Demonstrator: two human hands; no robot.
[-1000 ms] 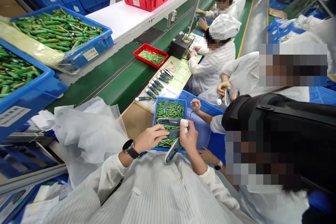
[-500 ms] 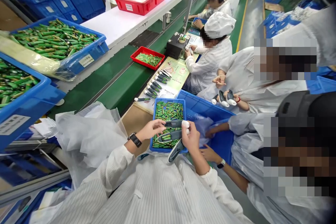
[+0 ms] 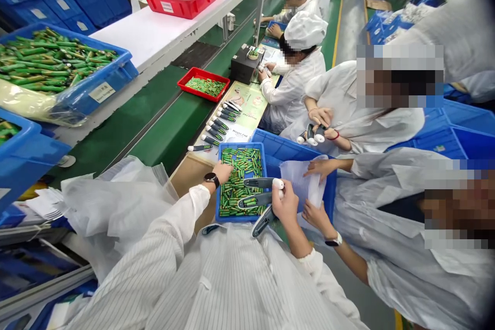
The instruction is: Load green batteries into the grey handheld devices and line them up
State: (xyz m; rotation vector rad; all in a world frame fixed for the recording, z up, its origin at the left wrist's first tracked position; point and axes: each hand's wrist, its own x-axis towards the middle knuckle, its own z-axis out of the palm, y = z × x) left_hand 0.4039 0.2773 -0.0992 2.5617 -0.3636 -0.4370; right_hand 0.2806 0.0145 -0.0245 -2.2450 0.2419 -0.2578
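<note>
A blue tray (image 3: 218, 201) of loose green batteries (image 3: 242, 161) sits before me. My left hand (image 3: 223, 171) reaches over its left side, fingers drawn together at the batteries; whatever lies between the fingertips is hidden. Above the tray's right part, my right hand (image 3: 285, 201) grips three dark grey handheld devices by their white ends, fanned out: an upper device (image 3: 258, 183), a middle device (image 3: 255, 200) and a lower device (image 3: 263, 221). Beyond the tray, several similar devices (image 3: 216, 131) lie in a row on the table, green showing in their slots.
A red tray (image 3: 181, 86) of batteries stands farther along the bench. At right, a co-worker's hands (image 3: 317, 216) handle a translucent bag (image 3: 299, 178) over a blue bin (image 3: 273, 145). Another co-worker holds devices (image 3: 311, 135). Large blue crates (image 3: 112, 85) stand at left.
My left hand has left the devices and moved left and up to the batteries. My right hand keeps its three devices. The nearby co-worker has lifted the translucent bag.
</note>
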